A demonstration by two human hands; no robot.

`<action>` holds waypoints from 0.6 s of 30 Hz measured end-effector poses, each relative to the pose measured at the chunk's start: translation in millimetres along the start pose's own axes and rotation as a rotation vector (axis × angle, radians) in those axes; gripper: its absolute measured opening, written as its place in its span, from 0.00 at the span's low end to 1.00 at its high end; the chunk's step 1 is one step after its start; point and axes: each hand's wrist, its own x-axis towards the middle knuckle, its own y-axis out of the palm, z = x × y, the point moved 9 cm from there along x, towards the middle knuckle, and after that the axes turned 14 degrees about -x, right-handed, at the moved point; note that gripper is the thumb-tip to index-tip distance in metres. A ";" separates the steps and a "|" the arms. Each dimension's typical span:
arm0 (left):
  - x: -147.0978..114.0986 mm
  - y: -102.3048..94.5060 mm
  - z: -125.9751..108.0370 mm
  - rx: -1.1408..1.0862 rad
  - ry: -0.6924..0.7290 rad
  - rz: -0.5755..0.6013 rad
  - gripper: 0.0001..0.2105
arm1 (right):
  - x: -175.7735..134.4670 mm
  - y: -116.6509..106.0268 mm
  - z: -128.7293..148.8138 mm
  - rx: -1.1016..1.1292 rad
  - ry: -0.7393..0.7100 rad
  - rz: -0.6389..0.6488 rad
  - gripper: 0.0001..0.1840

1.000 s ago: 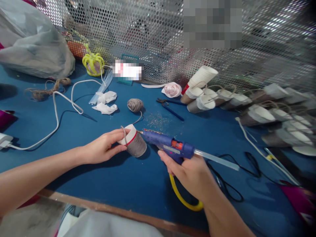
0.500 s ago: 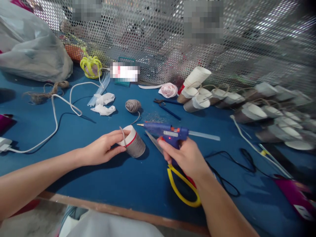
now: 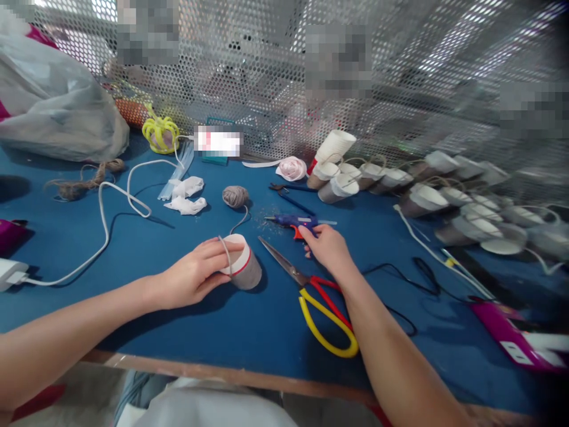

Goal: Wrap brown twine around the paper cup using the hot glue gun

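My left hand (image 3: 198, 273) grips the rim of a tilted paper cup (image 3: 248, 273), with fingers inside its mouth. Grey yarn covers the cup's side below a red line, and a loose strand crosses the rim beside my fingers. That strand leads back to a ball of grey yarn (image 3: 235, 196). Farther right, my right hand (image 3: 326, 246) is closed around the handle of a blue glue gun (image 3: 288, 220), its nozzle pointing left. Between the cup and my right forearm lie scissors (image 3: 302, 279) with red and yellow handles.
Pliers (image 3: 293, 198) and a pink ribbon roll (image 3: 291, 169) lie behind the glue gun. Several yarn-wrapped cups (image 3: 427, 200) stand at the right, near a purple power strip (image 3: 507, 338). A white cable (image 3: 104, 213) winds across the left. Perforated metal (image 3: 267, 77) borders the back.
My right hand has moved the glue gun away from me, toward the pliers, off the scissors it was over. My left hand keeps its hold on the cup.
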 end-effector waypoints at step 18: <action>-2.0 13.9 -4.9 0.161 0.038 0.027 0.07 | -100.2 9.7 185.6 -0.096 -0.827 0.340 0.13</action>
